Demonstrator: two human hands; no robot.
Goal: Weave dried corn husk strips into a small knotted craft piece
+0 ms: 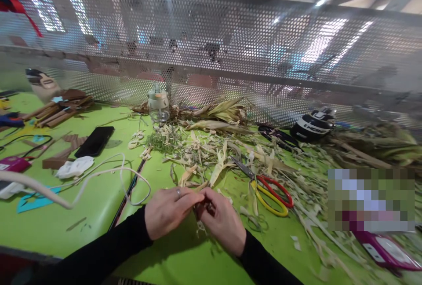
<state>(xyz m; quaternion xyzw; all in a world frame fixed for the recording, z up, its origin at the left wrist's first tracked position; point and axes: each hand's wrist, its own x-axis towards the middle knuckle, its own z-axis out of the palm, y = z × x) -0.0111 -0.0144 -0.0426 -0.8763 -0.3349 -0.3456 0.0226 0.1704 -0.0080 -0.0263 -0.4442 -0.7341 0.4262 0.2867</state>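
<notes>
My left hand (169, 211), with a ring on one finger, meets my right hand (221, 219) above the green table (158, 254) near its front edge. The fingers of both are pinched together around a small piece of dry husk (201, 185) that is mostly hidden by them. Pale husk strips (220, 166) lie just beyond my fingertips. Scissors (267, 191) with one red and one yellow handle lie to the right of my right hand, blades pointing away to the left.
Husk scraps spread across the middle and right. A clear bottle (158, 105) and a black bottle (312, 125) stand by the perforated metal screen (204, 34). On the left lie a phone (95, 141), a white cable (122, 169) and brown rolls (59, 115).
</notes>
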